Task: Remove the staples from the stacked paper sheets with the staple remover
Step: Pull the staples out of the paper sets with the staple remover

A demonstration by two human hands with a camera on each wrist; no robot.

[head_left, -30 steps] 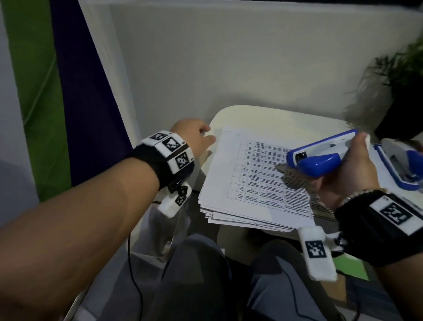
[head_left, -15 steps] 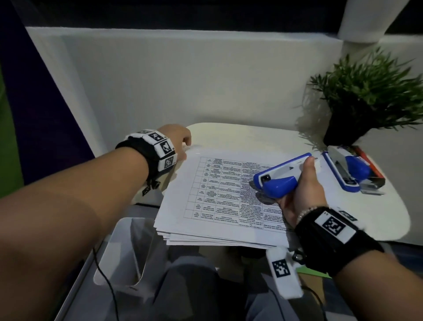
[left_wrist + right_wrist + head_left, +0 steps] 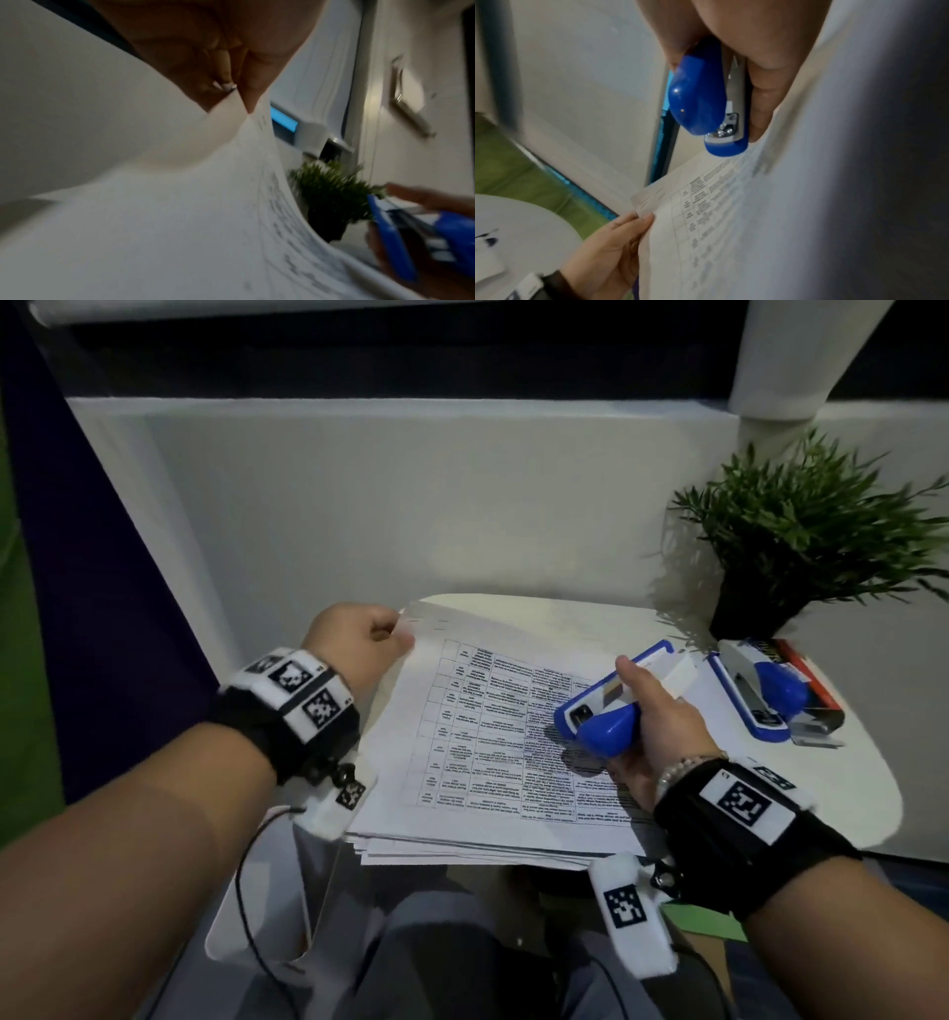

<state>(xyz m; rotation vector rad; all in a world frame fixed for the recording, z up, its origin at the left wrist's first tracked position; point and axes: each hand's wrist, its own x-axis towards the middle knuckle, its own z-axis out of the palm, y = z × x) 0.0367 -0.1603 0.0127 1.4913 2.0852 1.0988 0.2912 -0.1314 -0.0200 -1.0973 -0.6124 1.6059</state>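
A stack of printed paper sheets lies on a small white table. My left hand pinches the stack's far left corner between thumb and fingers and lifts it slightly; in the left wrist view the pinch is close up. Two staples sit in that corner. My right hand grips a blue and white staple remover above the right half of the page, nose pointing left toward the corner. Its metal nose hangs clear of the paper.
A second blue stapler-like tool lies on a red and black box at the table's right. A potted green plant stands behind it. A white bin sits below the table's left edge. A white wall runs behind.
My left hand has gone from resting at the corner to pinching and raising it. The right hand stays over the page with the tool. My head has tilted up.
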